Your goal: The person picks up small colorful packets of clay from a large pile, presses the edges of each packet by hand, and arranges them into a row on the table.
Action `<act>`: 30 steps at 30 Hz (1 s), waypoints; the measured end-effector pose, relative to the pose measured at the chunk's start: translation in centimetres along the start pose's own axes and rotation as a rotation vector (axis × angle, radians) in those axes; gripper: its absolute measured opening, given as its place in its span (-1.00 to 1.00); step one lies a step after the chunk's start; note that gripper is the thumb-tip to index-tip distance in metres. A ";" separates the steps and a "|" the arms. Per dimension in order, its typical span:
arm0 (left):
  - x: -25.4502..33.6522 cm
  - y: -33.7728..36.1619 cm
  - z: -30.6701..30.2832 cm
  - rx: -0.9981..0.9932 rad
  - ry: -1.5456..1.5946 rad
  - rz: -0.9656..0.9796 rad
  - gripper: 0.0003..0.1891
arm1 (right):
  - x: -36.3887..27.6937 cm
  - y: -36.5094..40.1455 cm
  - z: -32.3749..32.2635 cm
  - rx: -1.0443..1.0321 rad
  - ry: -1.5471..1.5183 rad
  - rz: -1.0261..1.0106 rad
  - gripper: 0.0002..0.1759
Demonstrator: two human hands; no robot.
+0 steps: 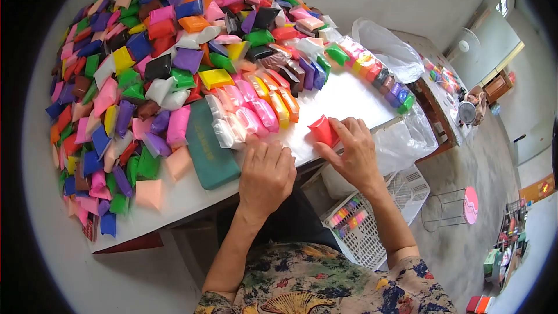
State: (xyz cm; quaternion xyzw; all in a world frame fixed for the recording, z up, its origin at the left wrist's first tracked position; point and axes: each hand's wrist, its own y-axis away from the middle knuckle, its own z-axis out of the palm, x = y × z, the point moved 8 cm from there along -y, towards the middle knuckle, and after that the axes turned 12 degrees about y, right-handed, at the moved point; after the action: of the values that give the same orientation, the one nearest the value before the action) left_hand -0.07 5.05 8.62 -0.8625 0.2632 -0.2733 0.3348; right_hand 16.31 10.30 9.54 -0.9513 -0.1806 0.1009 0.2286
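Note:
Between the thumb and fingers of my right hand [353,150] is a small red packet [323,132], held just over the white table. My left hand [266,175] has its fingers curled at the near end of the rows of packets; whether it holds anything is hidden. Those rows lie side by side, with white packets [228,131], pink packets [250,117], yellow packets [278,107] and orange packets [289,103]. Left of them, a dark green box [212,160] lies flat on the table, partly under the nearby packets.
A large heap of coloured packets [139,46] covers the left and back of the table [197,203]. A line of colourful packets [381,75] runs along the right, beside clear plastic bags [401,58]. Below right stand a white basket [363,232] and a pink stool [470,204].

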 end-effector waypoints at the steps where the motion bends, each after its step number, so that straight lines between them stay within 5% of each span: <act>1: 0.1 0.1 0.0 0.016 -0.016 0.004 -0.81 | -0.1 0.3 -0.1 0.008 -0.009 -0.001 -0.28; 8: 0.0 0.7 0.0 0.023 -0.009 -0.057 -0.77 | 0.8 1.3 -1.1 0.162 -0.027 -0.122 -0.18; 17: 0.2 0.8 -0.1 0.042 -0.011 -0.082 -0.76 | 0.3 -0.1 -0.6 0.053 -0.114 -0.260 -0.56; 30: 0.2 1.2 -0.1 0.014 0.007 -0.095 -0.71 | -2.2 1.6 1.5 0.032 -0.082 -0.331 -0.39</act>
State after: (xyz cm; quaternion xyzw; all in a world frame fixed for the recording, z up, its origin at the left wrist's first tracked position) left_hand -0.35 4.11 7.85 -0.8706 0.2213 -0.2939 0.3267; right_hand 14.37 8.72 7.69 -0.8998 -0.3423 0.1034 0.2499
